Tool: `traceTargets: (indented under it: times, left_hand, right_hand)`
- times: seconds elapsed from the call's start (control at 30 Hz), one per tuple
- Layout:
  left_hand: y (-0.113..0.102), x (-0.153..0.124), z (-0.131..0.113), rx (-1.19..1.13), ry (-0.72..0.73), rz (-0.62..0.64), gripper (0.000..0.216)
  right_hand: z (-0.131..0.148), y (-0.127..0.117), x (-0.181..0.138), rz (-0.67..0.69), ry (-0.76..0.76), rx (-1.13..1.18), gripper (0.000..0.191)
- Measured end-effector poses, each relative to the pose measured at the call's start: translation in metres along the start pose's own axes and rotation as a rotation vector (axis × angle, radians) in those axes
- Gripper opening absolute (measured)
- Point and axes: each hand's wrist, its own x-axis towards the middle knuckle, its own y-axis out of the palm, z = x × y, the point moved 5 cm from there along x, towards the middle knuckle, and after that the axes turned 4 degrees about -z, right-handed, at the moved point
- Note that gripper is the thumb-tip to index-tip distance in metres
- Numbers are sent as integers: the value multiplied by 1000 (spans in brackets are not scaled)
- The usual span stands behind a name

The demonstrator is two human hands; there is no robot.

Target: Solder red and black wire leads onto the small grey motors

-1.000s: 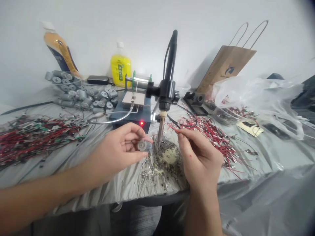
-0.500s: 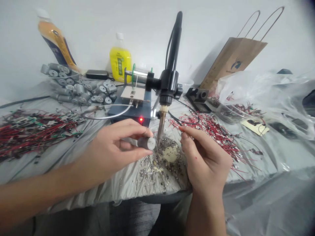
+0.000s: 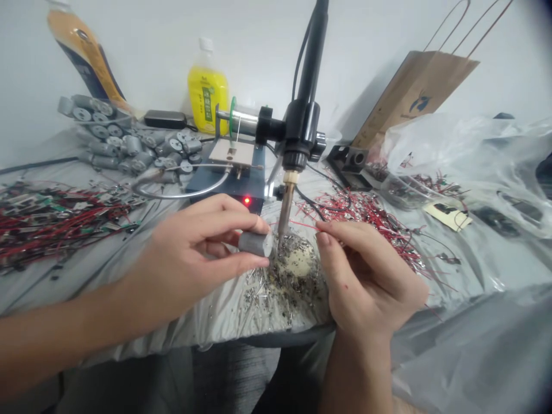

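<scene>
My left hand [image 3: 196,247] pinches a small grey cylindrical motor [image 3: 255,243] between thumb and fingers, its end face turned toward the tip of the soldering iron [image 3: 285,210], which hangs upright in a black stand. My right hand [image 3: 366,273] is closed in a pinch on a thin red wire [image 3: 304,223] that points left toward the iron tip and the motor. Under the tip lies a yellowish pad [image 3: 297,261] strewn with solder scraps.
A blue solder feeder box [image 3: 233,175] with a red light and a solder spool stands behind. Several grey motors [image 3: 125,144] are heaped at back left, red wires [image 3: 47,215] at left and right [image 3: 366,213]. Two bottles, a paper bag [image 3: 414,98] and plastic bags stand behind.
The left hand has turned the motor from face-on to sideways and brought it up to the iron tip. The right hand has drawn the wire closer. The view has moved nearer and lower.
</scene>
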Motion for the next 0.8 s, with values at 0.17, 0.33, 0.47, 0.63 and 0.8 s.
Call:
traceTargets:
  times: [0.17,0.33,0.47,0.63,0.8]
  left_hand:
    - [0,-2,1,-59,-34,-11,24]
    - [0,-3,-1,-84,-50,-45,25]
    - [0,-3,-4,-41,-5,-44,25]
    - [-3,-7,-4,-6,31,-50,23]
    - [-4,-8,-3,-3,12,-57,24]
  right_hand:
    - [1,-2,-4,-132,108,31,25]
    - [7,2,-4,-198,91,-1,19]
    - [16,2,-4,-213,-9,-29,21]
    - [19,3,-3,-137,-5,23,21]
    - [20,0,-4,-140,2,56,17]
